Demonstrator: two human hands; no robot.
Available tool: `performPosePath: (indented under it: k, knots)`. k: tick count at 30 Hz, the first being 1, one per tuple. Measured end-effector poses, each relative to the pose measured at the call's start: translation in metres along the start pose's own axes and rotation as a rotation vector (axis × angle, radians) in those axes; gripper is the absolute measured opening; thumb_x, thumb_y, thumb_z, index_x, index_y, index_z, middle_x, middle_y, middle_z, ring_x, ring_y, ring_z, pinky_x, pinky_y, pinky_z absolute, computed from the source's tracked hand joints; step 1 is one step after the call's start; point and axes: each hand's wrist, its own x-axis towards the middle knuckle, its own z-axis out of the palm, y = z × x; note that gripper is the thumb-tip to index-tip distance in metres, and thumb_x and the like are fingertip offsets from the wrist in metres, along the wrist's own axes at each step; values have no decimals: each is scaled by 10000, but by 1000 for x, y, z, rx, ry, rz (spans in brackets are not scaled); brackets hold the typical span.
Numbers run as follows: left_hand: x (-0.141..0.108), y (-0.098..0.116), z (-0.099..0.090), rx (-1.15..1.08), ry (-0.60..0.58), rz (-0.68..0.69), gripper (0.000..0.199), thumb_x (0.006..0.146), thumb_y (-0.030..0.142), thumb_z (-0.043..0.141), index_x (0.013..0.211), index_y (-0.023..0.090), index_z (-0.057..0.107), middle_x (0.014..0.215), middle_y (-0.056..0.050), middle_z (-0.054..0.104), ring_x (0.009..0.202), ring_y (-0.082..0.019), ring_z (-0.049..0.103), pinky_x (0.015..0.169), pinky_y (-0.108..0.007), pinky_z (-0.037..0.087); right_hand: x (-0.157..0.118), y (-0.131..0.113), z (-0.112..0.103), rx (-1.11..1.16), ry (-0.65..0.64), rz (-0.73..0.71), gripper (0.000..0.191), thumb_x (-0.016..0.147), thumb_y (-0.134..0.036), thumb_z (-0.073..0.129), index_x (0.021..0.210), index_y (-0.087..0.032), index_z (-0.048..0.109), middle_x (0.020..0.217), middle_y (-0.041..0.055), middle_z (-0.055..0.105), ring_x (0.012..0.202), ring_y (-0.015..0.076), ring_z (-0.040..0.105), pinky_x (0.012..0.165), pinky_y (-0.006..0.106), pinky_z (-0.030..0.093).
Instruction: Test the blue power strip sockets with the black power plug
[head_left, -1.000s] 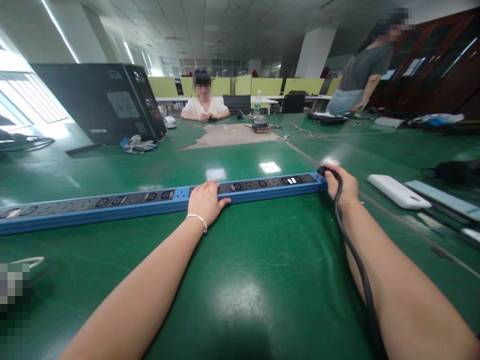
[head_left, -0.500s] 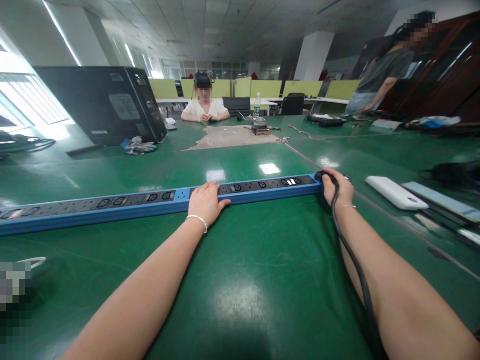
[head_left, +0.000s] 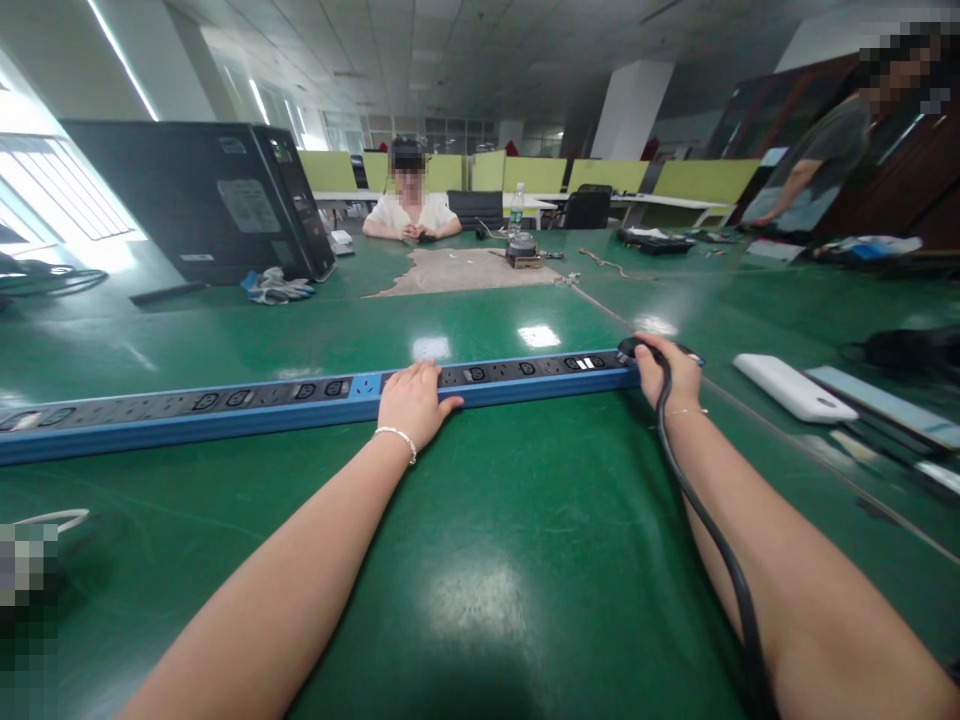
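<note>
A long blue power strip with black socket panels lies across the table in front of me. My left hand is closed over its middle, just right of the blue socket, fingers over the top and thumb along the near side. At the strip's right end, my right hand grips a black plug, which sits over the end of the socket row. Whether its pins are in a socket is hidden. From the plug a black cable runs down over my right forearm.
On the green table, a white power bank lies to the right. A black computer case and work gloves are at the back left. One person sits opposite; another person stands at the far right.
My right hand has shifted slightly left with the plug, onto the strip's right end. My left hand has stayed in place. The standing person has moved further right.
</note>
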Motion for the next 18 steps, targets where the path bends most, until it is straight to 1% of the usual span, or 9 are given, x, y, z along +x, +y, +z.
performPosePath:
  k: [3, 5, 10, 15, 18]
  knots:
    - [0, 0, 0, -10, -7, -8, 570, 801, 492, 538, 1211, 98, 498, 1323, -189, 501, 1250, -286, 432, 1037, -419, 322, 0, -1, 0, -71, -41, -56, 327, 782, -341, 485, 1019, -226, 678, 978, 62, 704, 902, 245, 643, 847, 391, 496]
    - [0, 0, 1, -14, -7, -10, 572, 804, 495, 531, 1222, 107, 490, 1330, -187, 495, 1256, -287, 426, 1038, -427, 320, 0, -2, -1, -119, -44, -71, 329, 782, -344, 485, 1023, -235, 681, 954, 60, 710, 885, 252, 648, 838, 393, 496]
    - [0, -1, 2, -13, 4, -3, 561, 811, 491, 521, 1232, 122, 483, 1337, -183, 489, 1260, -286, 422, 1037, -436, 322, -4, -7, -3, -180, -21, -67, 352, 776, -333, 484, 1045, -217, 681, 930, 63, 716, 860, 259, 657, 809, 386, 505]
    - [0, 0, 1, 11, -3, -3, 573, 808, 497, 526, 1210, 89, 501, 1322, -192, 502, 1243, -289, 439, 1032, -420, 329, -5, -11, -7, -224, -53, -74, 367, 788, -332, 472, 1072, -219, 675, 950, 69, 712, 861, 273, 659, 806, 395, 502]
    - [0, 0, 1, 28, 3, 0, 573, 802, 496, 538, 1201, 86, 506, 1317, -186, 509, 1237, -284, 446, 1029, -407, 333, -4, -11, -5, -237, -77, -82, 360, 787, -334, 477, 1059, -217, 683, 922, 71, 716, 832, 267, 664, 815, 399, 498]
